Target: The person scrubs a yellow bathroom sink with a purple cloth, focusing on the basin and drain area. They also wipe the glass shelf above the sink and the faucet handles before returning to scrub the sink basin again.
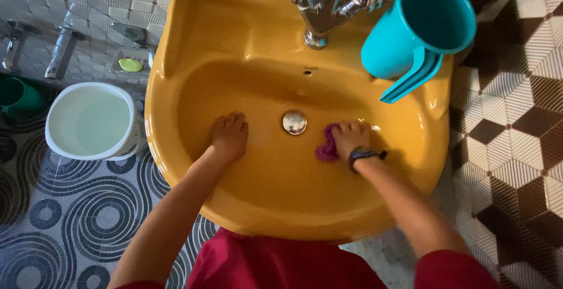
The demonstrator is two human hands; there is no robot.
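Mid-scrub step: right hand presses a crumpled purple cloth onto the yellow ceramic sink bowl beside the metal drain, left hand flat, empty; next, probably wipe toward unscrubbed areas.

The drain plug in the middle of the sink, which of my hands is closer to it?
Right, narrowly. The right hand, pressing a purple cloth, sits just right of the drain plug. The left hand lies flat on the basin, farther off to its left.

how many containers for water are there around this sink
3: a teal jug on the sink's right rim, a white bucket on the floor left, a green mug beside it, partly cropped.
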